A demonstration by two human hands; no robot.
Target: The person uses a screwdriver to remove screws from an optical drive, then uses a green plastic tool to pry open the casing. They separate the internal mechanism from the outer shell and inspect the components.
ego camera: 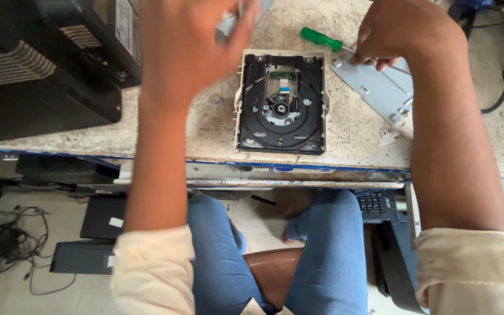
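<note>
The optical disc drive [281, 102] lies flat on the worn surface [357, 134] in front of me, close to its near edge, with its top cover already off, so the black tray, the centre spindle and the small green board show. The grey metal cover plate [380, 87] rests just to its right, apart from it. My right hand [401, 32] is curled down over the shaft of the green-handled screwdriver [321, 39] beside that plate, grip clenched on the shaft as far as I can judge. My left hand [191, 41] is raised and blurred above the drive's far left corner; something pale shows at the fingers, but I cannot tell if that grip grasps it. The inner mechanism sits in its frame, undismantled
</note>
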